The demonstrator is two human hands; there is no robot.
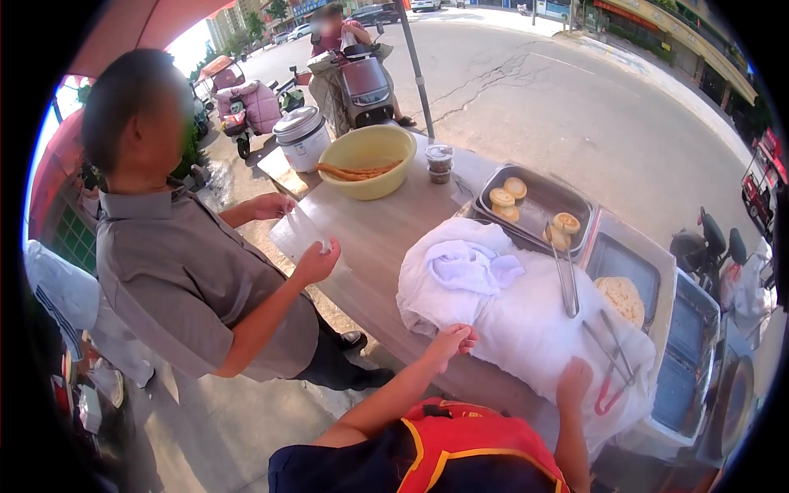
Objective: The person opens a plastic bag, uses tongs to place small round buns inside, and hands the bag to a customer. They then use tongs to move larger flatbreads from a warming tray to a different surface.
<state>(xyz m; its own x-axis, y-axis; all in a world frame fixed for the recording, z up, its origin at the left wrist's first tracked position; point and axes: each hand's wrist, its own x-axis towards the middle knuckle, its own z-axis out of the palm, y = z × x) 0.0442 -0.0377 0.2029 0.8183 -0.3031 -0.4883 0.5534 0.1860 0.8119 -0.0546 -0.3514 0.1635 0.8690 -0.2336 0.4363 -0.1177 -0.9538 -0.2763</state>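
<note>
My left hand (452, 343) hovers at the near edge of a bundle of white cloth (526, 329), its fingers curled together with nothing visible in them. My right hand (574, 383) rests against the cloth's near right part, and its fingers are hidden from view. A folded white towel (468, 267) lies on top of the bundle. Beside my right hand are tongs with red handles (610, 386). Silver tongs (565, 283) lean from the cloth into a metal tray (534, 215) holding several round flatbreads (514, 187). A larger flatbread (620, 300) sits to the right.
At my left a person in a grey shirt (173, 271) holds a clear plastic bag (300, 238). A yellow basin (370, 185) with fried dough sticks, a white lidded bucket (301, 140) and stacked small tubs (440, 163) stand farther back. Another person sits on a scooter (367, 82) beyond.
</note>
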